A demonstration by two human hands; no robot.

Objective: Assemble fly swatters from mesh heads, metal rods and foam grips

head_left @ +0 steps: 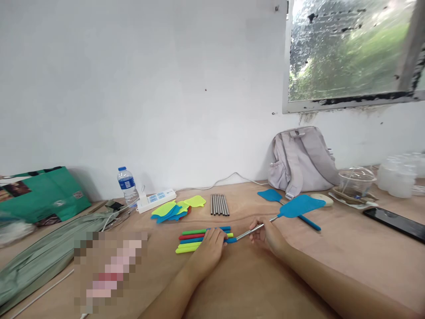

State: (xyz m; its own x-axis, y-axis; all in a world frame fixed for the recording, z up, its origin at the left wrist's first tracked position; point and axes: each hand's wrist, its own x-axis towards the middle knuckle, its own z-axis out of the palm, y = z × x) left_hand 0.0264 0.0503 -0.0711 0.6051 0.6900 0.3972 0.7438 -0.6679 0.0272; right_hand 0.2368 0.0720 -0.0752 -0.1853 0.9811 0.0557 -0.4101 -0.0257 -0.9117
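left grip (211,243): bare | right grip (269,235): bare | forearms (327,274): bare, slim, smoothly tapering

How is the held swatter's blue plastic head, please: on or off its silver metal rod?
On: the blue head meets the rod beyond the right hand, with no visible gap.

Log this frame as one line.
left hand: holding blue handle | right hand: holding metal rod | blue swatter head: on rod's end

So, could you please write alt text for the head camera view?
A person's left hand and right hand hold a blue fly swatter by its handle and metal rod. Nearby are colorful handles, metal tubes, swatter heads and a backpack.
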